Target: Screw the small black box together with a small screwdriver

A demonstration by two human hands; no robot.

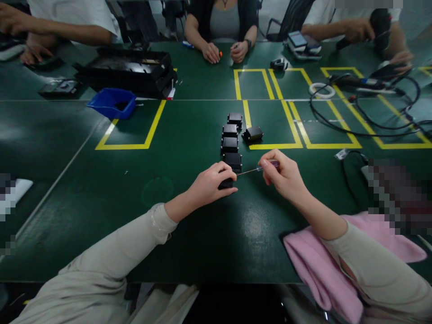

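My left hand [216,181] is closed around a small black box [226,183] on the green table, its fingers covering much of it. In my right hand [281,173] is a screwdriver [269,166] with a clear, dark-tinted handle. Its thin shaft points left, and the tip meets the right side of the held box near my left fingertips; the exact contact is hidden. Beyond the held box, several similar black boxes stand in a row, the nearest black box [232,161] almost touching my left fingers. Another black box [253,133] lies askew to the right of the row.
A blue bin [113,103] and stacked black trays [135,67] stand at the far left. Cables [371,134] loop across the right side. A pink cloth [313,256] lies under my right forearm. Co-workers' hands [211,52] rest across the table. Yellow tape [276,146] marks rectangles.
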